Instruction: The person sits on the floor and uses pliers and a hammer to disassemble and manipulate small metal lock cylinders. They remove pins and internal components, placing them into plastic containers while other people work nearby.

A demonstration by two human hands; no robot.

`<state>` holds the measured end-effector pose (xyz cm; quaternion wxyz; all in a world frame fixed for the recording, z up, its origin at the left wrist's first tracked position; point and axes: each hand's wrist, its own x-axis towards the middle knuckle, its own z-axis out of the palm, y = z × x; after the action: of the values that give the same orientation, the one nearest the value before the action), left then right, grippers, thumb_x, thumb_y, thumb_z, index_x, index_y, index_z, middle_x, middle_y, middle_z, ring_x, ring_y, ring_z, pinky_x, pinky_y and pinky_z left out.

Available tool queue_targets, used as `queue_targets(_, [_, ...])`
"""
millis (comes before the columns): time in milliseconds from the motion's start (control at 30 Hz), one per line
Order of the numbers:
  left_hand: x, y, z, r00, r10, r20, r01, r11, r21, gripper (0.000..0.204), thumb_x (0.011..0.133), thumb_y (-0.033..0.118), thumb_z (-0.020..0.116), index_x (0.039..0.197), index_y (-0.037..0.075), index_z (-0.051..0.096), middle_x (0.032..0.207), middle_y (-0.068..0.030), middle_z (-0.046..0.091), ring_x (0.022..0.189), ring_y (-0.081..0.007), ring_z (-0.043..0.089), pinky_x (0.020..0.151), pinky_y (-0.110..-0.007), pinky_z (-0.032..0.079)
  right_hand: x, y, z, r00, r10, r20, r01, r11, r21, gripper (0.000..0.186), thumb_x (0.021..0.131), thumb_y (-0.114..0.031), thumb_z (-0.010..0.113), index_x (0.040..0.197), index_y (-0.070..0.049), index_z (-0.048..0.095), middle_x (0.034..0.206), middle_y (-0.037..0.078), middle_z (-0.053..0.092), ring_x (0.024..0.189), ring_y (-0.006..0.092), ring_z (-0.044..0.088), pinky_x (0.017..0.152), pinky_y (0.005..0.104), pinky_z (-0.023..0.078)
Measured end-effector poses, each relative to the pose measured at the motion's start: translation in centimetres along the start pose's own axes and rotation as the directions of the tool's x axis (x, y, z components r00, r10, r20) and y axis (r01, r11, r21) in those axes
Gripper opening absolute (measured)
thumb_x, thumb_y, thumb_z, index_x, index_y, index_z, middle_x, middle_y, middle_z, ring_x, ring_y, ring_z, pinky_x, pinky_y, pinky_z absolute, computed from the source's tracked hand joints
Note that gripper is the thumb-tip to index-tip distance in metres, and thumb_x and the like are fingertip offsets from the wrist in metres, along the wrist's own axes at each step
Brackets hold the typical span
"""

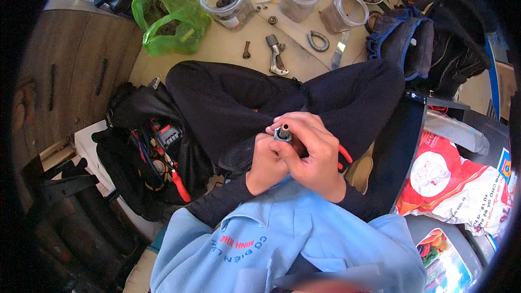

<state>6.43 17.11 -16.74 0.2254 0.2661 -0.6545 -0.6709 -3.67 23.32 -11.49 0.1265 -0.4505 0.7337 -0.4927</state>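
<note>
Gripping, left hand [267, 163]: fingers curled narrow around a small metal fitting [280, 135]; its lower part is hidden.
Gripping, right hand [317, 156]: wrapped over the same piece from the other side, thumb and forefinger close about it.
Metal fitting, location: between the two hands, above the lap; a copper-coloured tube end [285, 128] shows at its top, its mouth toward the camera.
Red handles [344, 155]: just beside the right hand; whether it holds them cannot be told.
Tubing cutter [275, 55]: on the floor [217, 49] beyond the crossed legs, untouched.
Alignment, judged: tube and fitting should share one axis; a tilt could bind or mark the soft-looking metal.
Hold, judged: best with the left hand as a firm base and the right applying small, even pressure.
Sightline, judged: fingertips should stay off the tube's mouth so its rim can be checked.
</note>
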Motion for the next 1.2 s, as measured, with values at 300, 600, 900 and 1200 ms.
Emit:
queue_targets(300, [2.2, 6.5, -2.7, 0.792, -0.379, 0.478, 0.516, 0.834, -0.194, 0.023, 0.083, 0.004, 0.065, 0.067, 0.011, 0.050, 0.066, 0.0083, 0.041, 0.065, -0.0034, 0.044, 0.058, -0.024, 0.040, 4.0, -0.4, -3.7, 0.767, 0.174, 0.617, -0.603, 0.524, 0.602, 0.030, 0.093, -0.016, 0.064, 0.117, 0.003, 0.063, 0.106, 0.013, 0.070, 0.094, 0.0165, 0.068, 0.082, 0.0285, 0.054])
queue_targets(600, [4.8, 3.1, -2.1, 0.997, 0.045, -0.054, -0.039, 0.993, 0.110, 0.012, 0.079, 0.003, 0.067, 0.074, 0.000, 0.056, 0.065, 0.0010, 0.054, 0.063, -0.0076, 0.049, 0.055, -0.027, 0.042, 5.6, -1.3, -0.1, 0.998, 0.043, 0.044, -0.050, 0.986, 0.161, 0.031, 0.075, -0.020, 0.082, 0.092, 0.000, 0.067, 0.090, 0.010, 0.070, 0.080, 0.0186, 0.065, 0.075, 0.0323, 0.051])
queue_targets(900, [5.9, 7.6, -3.7, 0.950, -0.107, 0.292, 0.226, 0.883, -0.412, 0.050, 0.080, 0.001, 0.060, 0.129, 0.000, 0.047, 0.096, -0.0056, 0.057, 0.076, -0.0093, 0.055, 0.062, -0.024, 0.044, 6.3, -0.8, -4.1, 0.986, -0.090, 0.139, 0.045, 0.952, 0.303, 0.029, 0.079, -0.018, 0.077, 0.101, -0.001, 0.068, 0.113, 0.013, 0.066, 0.102, 0.0217, 0.063, 0.087, 0.0342, 0.048])
queue_targets(1200, [5.5, 8.4, -1.6, 0.942, -0.104, 0.319, 0.237, 0.880, -0.412, 0.023, 0.101, 0.020, 0.051, 0.114, 0.001, 0.056, 0.079, -0.0022, 0.052, 0.059, -0.0062, 0.044, 0.052, -0.021, 0.034, 5.8, 1.4, -5.5, 0.992, 0.062, 0.112, -0.115, 0.813, 0.570, 0.022, 0.089, -0.013, 0.070, 0.105, 0.000, 0.064, 0.099, 0.006, 0.067, 0.088, 0.0111, 0.063, 0.075, 0.0259, 0.051])
